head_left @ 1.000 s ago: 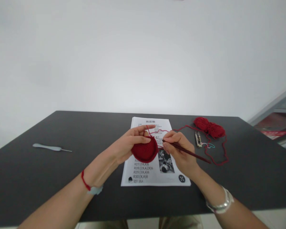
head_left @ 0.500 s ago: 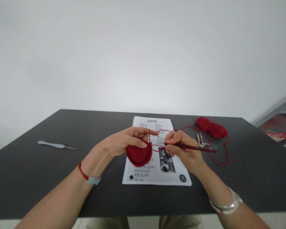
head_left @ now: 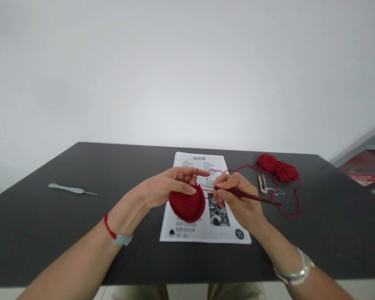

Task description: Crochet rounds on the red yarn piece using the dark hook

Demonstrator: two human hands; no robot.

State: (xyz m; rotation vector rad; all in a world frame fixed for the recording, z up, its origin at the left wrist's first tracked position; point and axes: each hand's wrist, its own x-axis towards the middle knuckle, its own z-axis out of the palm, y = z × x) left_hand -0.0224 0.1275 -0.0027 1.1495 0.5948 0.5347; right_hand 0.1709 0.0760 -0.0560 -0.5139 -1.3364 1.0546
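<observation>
A round red crocheted piece (head_left: 186,205) hangs from my left hand (head_left: 167,185), pinched at its upper edge under the thumb. Red yarn loops over my left index finger, which points right. My right hand (head_left: 237,199) grips a crochet hook (head_left: 253,196) by its dark handle like a pen. The hook's thin metal shaft points left and reaches the piece's upper right edge; its very tip is too small to make out. A printed pattern sheet (head_left: 203,233) lies beneath both hands.
At the back right of the dark table (head_left: 137,258) lies a red yarn skein (head_left: 278,168), its strand trailing left. Small scissors (head_left: 262,183) and a light blue loop (head_left: 277,191) are beside it. A grey-handled hook (head_left: 69,189) lies at the left.
The red piece has shifted slightly right and down in my left hand, turning more of its face toward me. The hook in my right hand has moved a little left, its handle end lower.
</observation>
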